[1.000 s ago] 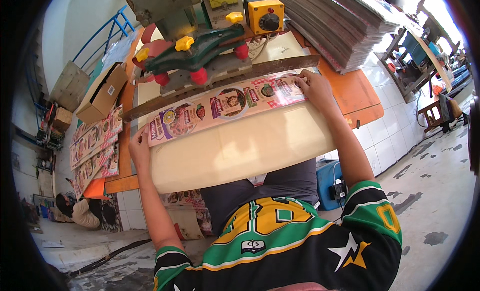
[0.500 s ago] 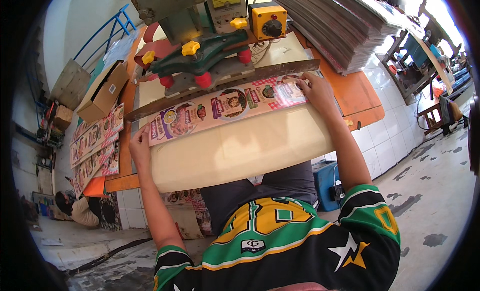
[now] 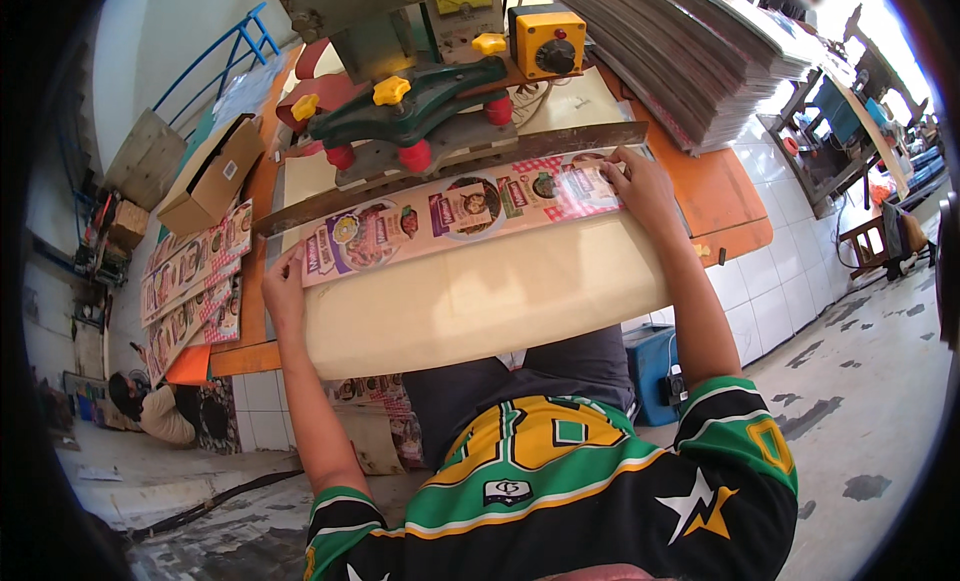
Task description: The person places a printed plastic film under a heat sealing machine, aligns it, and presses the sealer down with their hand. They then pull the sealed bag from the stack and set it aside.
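Observation:
A long glossy strip printed with food pictures (image 3: 465,209) lies across a cream sheet (image 3: 480,306) that curves down over the table's near edge. My left hand (image 3: 284,291) is closed at the strip's left end, thumb and fingers pinching its edge. At the far right end, my right hand (image 3: 642,189) has its fingers bent together on the strip's edge. Just beyond the strip runs a long metal bar (image 3: 570,141). Over that bar stands a press machine's dark green bracket (image 3: 400,116), with yellow knobs and red feet.
A yellow control box (image 3: 548,43) sits beside the press. Tall stacked sheets (image 3: 680,71) fill the back right. On the left are an open cardboard box (image 3: 208,181) and several printed strips (image 3: 195,281). A blue container (image 3: 652,376) stands below the table. Another person (image 3: 160,411) is at lower left.
The whole view has shifted slightly, so the table and press appear a little farther right. Both hands stay at the strip's ends, and the strip still lies along the metal bar.

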{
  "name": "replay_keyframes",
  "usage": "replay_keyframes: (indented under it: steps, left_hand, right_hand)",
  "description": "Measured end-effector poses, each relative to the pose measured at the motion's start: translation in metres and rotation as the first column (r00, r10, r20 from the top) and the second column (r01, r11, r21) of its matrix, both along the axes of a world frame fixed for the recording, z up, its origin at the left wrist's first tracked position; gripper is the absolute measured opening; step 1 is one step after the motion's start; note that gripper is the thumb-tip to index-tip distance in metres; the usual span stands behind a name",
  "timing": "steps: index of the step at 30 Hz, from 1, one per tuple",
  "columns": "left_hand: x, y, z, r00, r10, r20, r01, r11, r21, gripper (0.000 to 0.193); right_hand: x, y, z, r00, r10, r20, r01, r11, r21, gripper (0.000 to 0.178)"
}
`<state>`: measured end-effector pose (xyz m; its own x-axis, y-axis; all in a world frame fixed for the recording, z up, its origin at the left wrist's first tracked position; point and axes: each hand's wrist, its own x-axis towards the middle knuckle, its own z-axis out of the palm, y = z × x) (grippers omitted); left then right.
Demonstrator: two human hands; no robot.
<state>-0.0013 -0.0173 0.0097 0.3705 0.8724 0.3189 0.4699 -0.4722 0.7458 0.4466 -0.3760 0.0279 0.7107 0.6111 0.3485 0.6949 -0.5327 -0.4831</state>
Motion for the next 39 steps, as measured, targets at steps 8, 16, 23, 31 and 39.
replay_keyframes:
  steps: [8,16,23,31,39]
  left_hand:
    - [0.004,-0.005,0.006,1.000,0.004,-0.020,-0.003,0.998,0.060,0.036]
    - [0.003,-0.003,0.003,0.999,0.032,-0.027,-0.031,0.998,0.048,0.038]
    - [0.003,-0.003,0.004,0.996,0.054,-0.066,-0.048,0.995,0.088,0.037]
    - [0.004,-0.005,0.006,0.995,0.075,-0.065,-0.072,0.997,0.036,0.037]
    - [0.006,-0.010,0.011,0.992,0.092,-0.089,-0.089,0.995,0.035,0.036]
  right_hand:
    - [-0.003,0.000,0.003,0.998,-0.004,-0.062,0.006,1.000,0.022,0.026]
    - [-0.007,0.000,0.005,0.997,-0.023,-0.073,0.023,1.000,-0.002,0.026]
    - [-0.004,0.000,0.000,1.000,-0.017,-0.023,0.016,1.000,-0.005,0.027]
    - [-0.002,-0.001,0.002,0.998,0.005,-0.066,-0.005,1.000,-0.008,0.028]
    - [-0.004,-0.002,0.005,0.999,0.005,-0.037,-0.005,1.000,0.008,0.029]
